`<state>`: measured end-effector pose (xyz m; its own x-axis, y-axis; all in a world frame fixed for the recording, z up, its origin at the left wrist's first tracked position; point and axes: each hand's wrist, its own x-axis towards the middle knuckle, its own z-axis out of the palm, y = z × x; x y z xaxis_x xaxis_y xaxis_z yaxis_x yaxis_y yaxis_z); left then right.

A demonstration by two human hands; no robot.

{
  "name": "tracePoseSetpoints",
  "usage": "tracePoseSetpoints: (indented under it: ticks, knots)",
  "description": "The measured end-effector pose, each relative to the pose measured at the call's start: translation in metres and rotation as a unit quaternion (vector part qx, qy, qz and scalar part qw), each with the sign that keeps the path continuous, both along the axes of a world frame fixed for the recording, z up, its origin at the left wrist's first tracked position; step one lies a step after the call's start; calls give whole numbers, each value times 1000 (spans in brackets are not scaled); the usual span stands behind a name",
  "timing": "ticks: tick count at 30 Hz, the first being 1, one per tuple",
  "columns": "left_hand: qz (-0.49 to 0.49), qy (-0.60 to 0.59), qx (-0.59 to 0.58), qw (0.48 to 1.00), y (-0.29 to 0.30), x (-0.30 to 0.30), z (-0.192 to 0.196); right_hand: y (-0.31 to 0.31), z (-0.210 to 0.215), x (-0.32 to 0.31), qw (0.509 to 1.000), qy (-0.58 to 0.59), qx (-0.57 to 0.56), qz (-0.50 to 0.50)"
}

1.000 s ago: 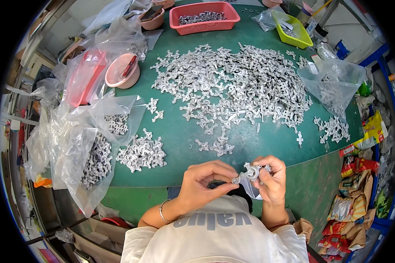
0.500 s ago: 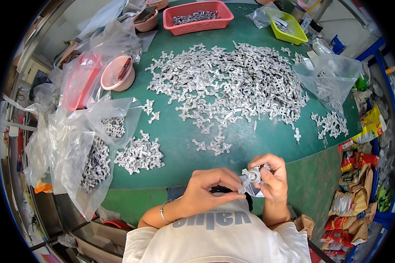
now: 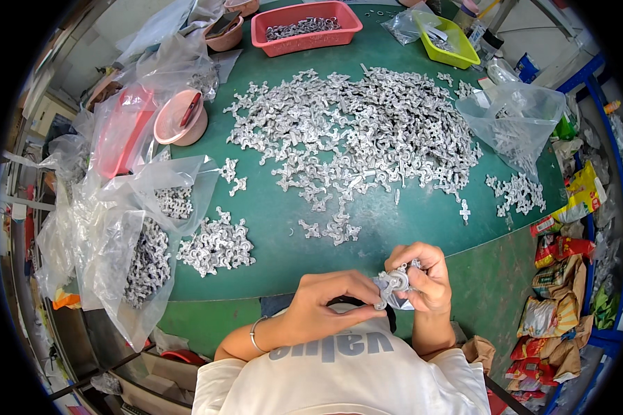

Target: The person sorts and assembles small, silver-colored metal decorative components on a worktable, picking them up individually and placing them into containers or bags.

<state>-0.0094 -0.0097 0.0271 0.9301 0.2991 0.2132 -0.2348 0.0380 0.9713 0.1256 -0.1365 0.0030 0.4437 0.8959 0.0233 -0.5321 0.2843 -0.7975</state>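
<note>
Metal part [image 3: 396,281], head view: the small grey casting is held off the table at the lower centre of the frame, between your two hands, just above your shirt [image 3: 339,380]. Your right hand [image 3: 428,277] grips it from the right, thumb and bent forefinger pressed against it; how the remaining fingers lie is partly hidden. Your left hand [image 3: 332,297], with a bracelet [image 3: 253,335] at the wrist, brings thumb and forefinger together at the lower-left end of the part, apparently pinching it.

Compared with a second ago, that end has swung from pointing left to pointing down and left, your left fingertips dropping with it. By this judgement, you are turning one and the same piece. The green table [image 3: 270,273] and its contents sit slightly farther left in the frame, consistent with a small head movement. The large pile [image 3: 367,131] at upper centre and the smaller heap [image 3: 217,245] at centre left look unaltered.

Writing: your shirt bears large grey lettering, inverted in the frame. The yellow packet [image 3: 583,197] at the right carries print too small to make out.
</note>
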Motion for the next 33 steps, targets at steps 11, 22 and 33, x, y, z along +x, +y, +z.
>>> tracePoseSetpoints:
  ticks: [11, 22, 33]
  knots:
    - [52, 45, -83, 994, 0, -4, -4, 3, -2, 0, 999, 7, 30, -17]
    - [41, 171, -339, 924, 12, 0, -10, 5, -4, -5, 992, -42, -88, -84]
    - [544, 173, 430, 700, 87, -69, -96, 30, -85, 6, 769, -541, -324, -104]
